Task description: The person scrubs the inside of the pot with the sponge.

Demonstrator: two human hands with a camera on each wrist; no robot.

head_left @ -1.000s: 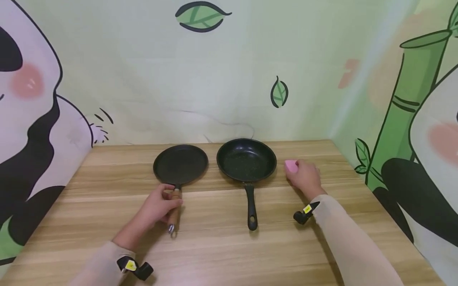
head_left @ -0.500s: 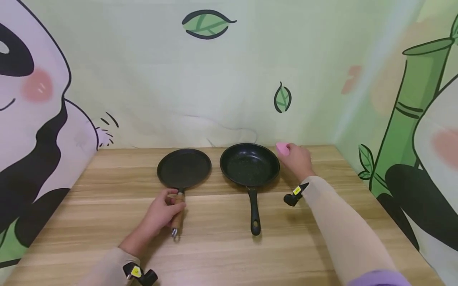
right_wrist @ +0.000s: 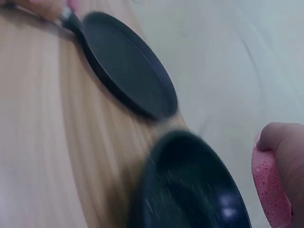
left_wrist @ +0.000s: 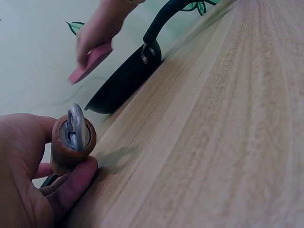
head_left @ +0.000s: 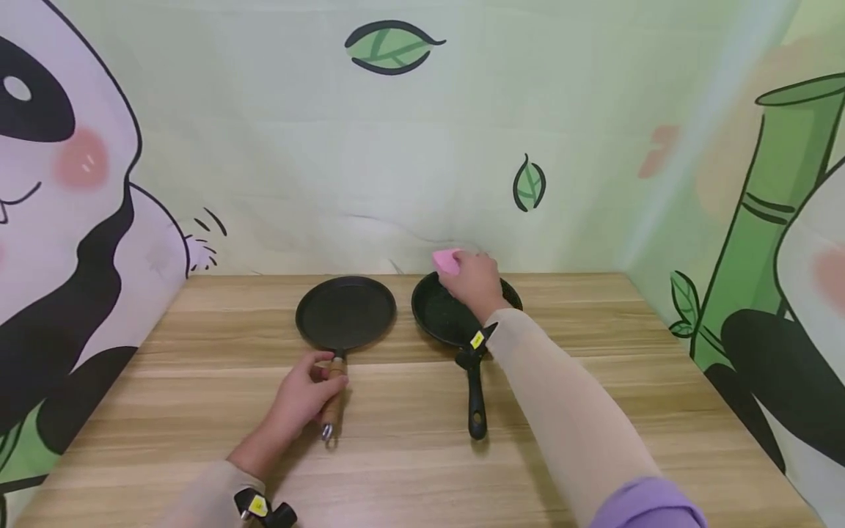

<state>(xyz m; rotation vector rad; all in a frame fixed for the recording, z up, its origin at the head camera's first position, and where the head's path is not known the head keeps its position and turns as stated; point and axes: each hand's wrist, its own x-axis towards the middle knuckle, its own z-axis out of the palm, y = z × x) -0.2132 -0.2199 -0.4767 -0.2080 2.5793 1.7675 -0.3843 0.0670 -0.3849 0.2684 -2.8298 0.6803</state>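
A flat black griddle pan (head_left: 346, 312) lies on the left of the table, and my left hand (head_left: 306, 392) grips its wooden handle (head_left: 332, 400). In the left wrist view the thumb and fingers close round that handle (left_wrist: 66, 154), near its metal hanging ring. To the right is a deeper black frying pan (head_left: 439, 312) with a black handle. Above its far part, my right hand (head_left: 472, 282) pinches a pink sponge (head_left: 445, 260). The left wrist view shows the sponge (left_wrist: 90, 64) held clear of the frying pan (left_wrist: 126, 80). My right forearm covers part of that pan.
Both pans stand on a wood-grain table (head_left: 396, 469), close to the printed wall (head_left: 297, 161) at its back edge. The frying pan's handle (head_left: 477, 403) points toward me, with a gap between it and the griddle pan's handle.
My right hand has carried the sponge up off the table at the right and leftward, over the frying pan. The left hand keeps its hold on the wooden handle.
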